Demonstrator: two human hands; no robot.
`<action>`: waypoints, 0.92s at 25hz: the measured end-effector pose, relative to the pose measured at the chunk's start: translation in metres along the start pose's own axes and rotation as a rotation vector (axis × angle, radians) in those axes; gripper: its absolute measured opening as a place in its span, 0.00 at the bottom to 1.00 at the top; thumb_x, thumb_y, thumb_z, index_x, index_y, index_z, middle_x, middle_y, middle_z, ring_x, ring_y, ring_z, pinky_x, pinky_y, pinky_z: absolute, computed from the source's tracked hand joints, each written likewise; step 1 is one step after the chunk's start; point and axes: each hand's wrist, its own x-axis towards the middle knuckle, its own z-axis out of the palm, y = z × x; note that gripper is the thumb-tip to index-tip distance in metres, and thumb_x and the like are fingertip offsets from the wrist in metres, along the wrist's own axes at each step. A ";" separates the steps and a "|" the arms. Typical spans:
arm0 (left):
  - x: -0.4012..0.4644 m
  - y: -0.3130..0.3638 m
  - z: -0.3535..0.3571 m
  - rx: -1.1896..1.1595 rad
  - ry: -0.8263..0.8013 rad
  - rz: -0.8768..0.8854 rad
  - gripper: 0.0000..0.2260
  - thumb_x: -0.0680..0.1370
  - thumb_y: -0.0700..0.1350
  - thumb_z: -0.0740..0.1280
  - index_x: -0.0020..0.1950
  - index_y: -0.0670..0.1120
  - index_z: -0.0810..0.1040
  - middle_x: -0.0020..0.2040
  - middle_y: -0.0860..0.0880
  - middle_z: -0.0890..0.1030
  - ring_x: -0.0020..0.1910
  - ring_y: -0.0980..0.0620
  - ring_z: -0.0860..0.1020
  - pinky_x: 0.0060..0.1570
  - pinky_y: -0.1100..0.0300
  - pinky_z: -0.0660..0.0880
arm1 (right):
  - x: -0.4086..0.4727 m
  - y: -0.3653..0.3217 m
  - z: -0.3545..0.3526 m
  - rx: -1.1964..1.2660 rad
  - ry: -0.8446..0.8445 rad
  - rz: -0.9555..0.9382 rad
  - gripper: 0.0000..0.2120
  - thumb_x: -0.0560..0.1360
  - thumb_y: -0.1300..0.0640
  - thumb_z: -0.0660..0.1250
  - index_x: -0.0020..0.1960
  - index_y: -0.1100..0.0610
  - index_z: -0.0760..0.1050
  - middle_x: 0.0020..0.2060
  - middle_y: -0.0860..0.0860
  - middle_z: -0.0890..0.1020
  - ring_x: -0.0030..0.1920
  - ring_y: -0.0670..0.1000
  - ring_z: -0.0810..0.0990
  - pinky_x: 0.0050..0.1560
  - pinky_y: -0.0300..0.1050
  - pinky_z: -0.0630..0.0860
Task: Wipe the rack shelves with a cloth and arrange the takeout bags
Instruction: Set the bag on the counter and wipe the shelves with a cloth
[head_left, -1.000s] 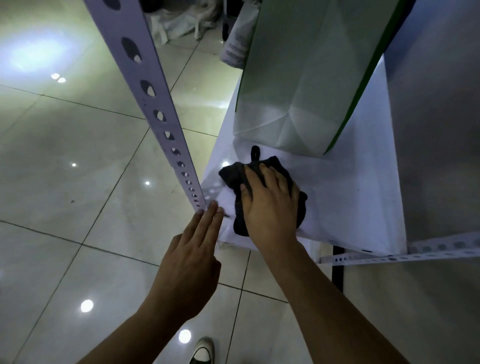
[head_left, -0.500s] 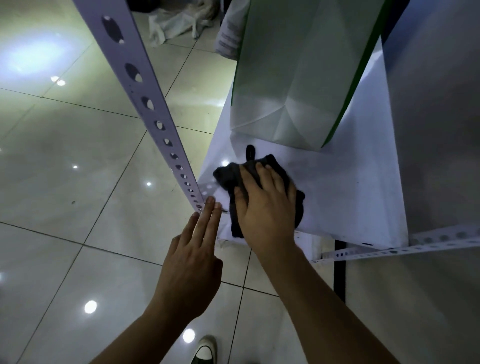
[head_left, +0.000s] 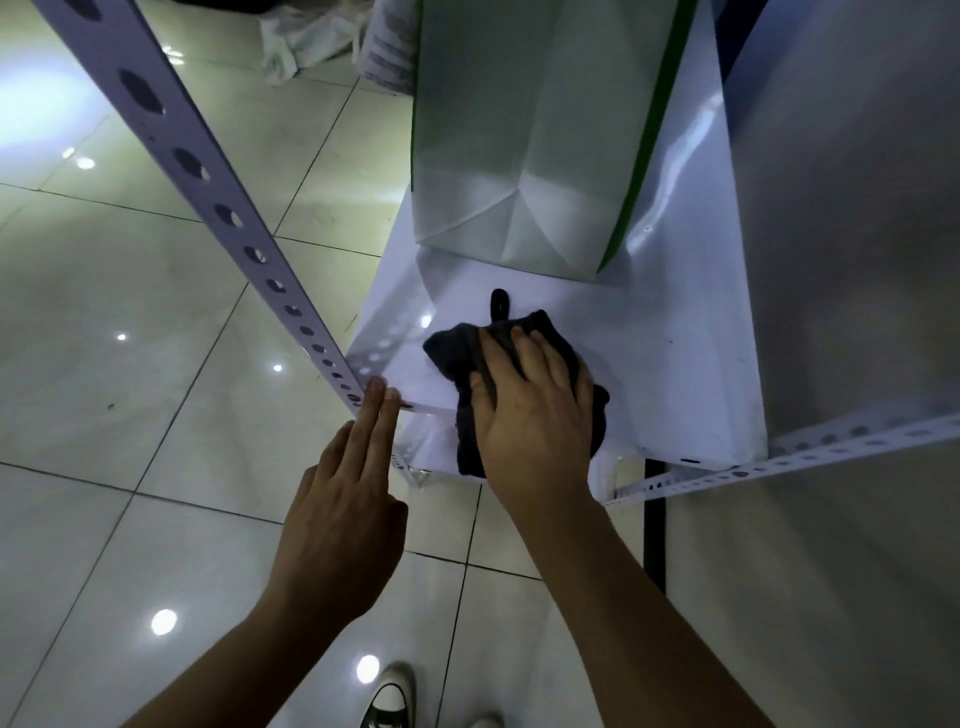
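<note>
Pressing down flat, the right hand (head_left: 535, 410) is laid on a dark cloth (head_left: 452, 348) at the front of the white shelf (head_left: 675, 364), fingers straight. The left hand (head_left: 343, 519) is held open, two fingertips touching the upright (head_left: 218, 192) at the shelf corner. A white, green-edged bag (head_left: 519, 130) stands just behind the cloth; no print on it can be read

Dark grey cloth (head_left: 524, 353): soft, matt, crumpled fabric. White rack shelf (head_left: 675, 332): smooth, semi-gloss, reflects light. White perforated upright post (head_left: 208, 171): painted metal, satin finish. White paper takeout bag with green edge (head_left: 524, 135): matt, creased folds. Pale tiled floor (head_left: 130, 291): glossy, mirror-like glare spots.
</note>
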 end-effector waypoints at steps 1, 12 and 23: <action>0.000 0.001 0.000 -0.011 0.007 -0.006 0.51 0.72 0.38 0.72 0.81 0.50 0.38 0.82 0.53 0.39 0.73 0.44 0.66 0.61 0.54 0.73 | -0.014 0.007 -0.004 0.015 0.034 0.019 0.21 0.84 0.47 0.54 0.76 0.48 0.69 0.75 0.49 0.70 0.77 0.52 0.64 0.76 0.57 0.55; -0.002 0.002 0.004 -0.069 0.044 -0.001 0.52 0.70 0.36 0.72 0.81 0.50 0.38 0.82 0.55 0.38 0.59 0.43 0.75 0.46 0.58 0.76 | 0.002 0.056 -0.018 -0.041 0.022 0.201 0.23 0.85 0.46 0.53 0.78 0.48 0.64 0.78 0.49 0.66 0.79 0.52 0.59 0.77 0.56 0.52; 0.000 -0.004 0.006 -0.014 0.044 0.050 0.51 0.70 0.37 0.72 0.81 0.44 0.39 0.82 0.49 0.38 0.59 0.40 0.75 0.47 0.52 0.77 | -0.009 0.085 -0.016 -0.020 0.179 0.209 0.23 0.82 0.45 0.57 0.75 0.52 0.70 0.73 0.53 0.73 0.74 0.55 0.67 0.75 0.59 0.59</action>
